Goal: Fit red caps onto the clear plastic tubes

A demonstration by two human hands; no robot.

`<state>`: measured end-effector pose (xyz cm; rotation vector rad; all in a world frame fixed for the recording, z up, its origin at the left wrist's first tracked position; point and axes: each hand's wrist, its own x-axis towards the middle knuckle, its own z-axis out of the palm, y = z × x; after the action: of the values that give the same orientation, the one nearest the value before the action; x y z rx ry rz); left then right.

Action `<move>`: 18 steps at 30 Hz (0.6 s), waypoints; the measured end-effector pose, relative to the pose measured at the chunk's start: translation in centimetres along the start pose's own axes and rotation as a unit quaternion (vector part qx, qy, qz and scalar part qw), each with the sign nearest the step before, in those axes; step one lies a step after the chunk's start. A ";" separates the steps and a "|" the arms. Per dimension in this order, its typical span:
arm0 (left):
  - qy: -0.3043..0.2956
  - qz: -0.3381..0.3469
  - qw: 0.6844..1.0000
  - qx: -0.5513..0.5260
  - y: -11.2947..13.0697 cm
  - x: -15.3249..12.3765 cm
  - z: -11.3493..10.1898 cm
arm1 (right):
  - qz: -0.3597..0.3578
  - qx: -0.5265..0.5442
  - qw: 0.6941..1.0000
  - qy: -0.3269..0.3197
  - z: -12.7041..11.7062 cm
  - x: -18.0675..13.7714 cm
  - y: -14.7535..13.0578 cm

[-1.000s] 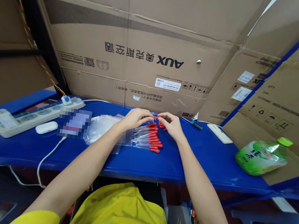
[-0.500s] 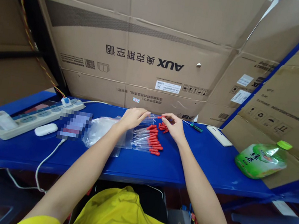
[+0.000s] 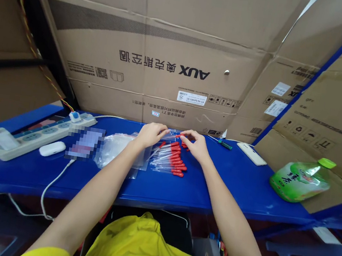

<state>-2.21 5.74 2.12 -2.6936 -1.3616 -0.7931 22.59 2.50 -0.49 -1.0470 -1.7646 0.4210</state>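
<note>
Both pinching, prob same red-capped tube (image 3: pixel 174 136), L hand (image 3: pixel 150 134) & R hand (image 3: pixel 196 145), long axis left-right, near bench (image 3: pixel 230 185) back edge, above tube row (image 3: pixel 170 160)

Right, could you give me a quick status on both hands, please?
Left hand and right hand pinch one red-capped item between them. Row of red-capped items lies beneath. Clear bags beside left hand.

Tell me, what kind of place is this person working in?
Probably a small packing or assembly bench in a warehouse or workshop. Flattened cardboard cartons wall off a blue bench, where a row of clear red-tipped pieces lies beside small clear plastic bags. A power strip sits at the left.
</note>
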 end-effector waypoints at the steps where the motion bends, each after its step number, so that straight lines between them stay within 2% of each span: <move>1: -0.002 -0.002 1.000 0.000 -0.3 0.0 0.2 | 0.000 -0.004 1.000 -0.001 0.0 0.0 0.0; 11: -0.104 0.006 0.995 -0.004 -2.4 0.2 1.8 | -0.002 -0.040 0.999 -0.025 -0.1 -0.1 -0.6; 18: -0.143 0.019 0.989 -0.009 -2.3 0.2 2.7 | -0.060 -0.097 0.990 -0.084 0.2 -0.2 -0.6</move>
<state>-2.70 7.95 -0.58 -2.9265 -1.3504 -0.4285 22.16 2.03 -0.23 -1.0582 -2.0398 0.2737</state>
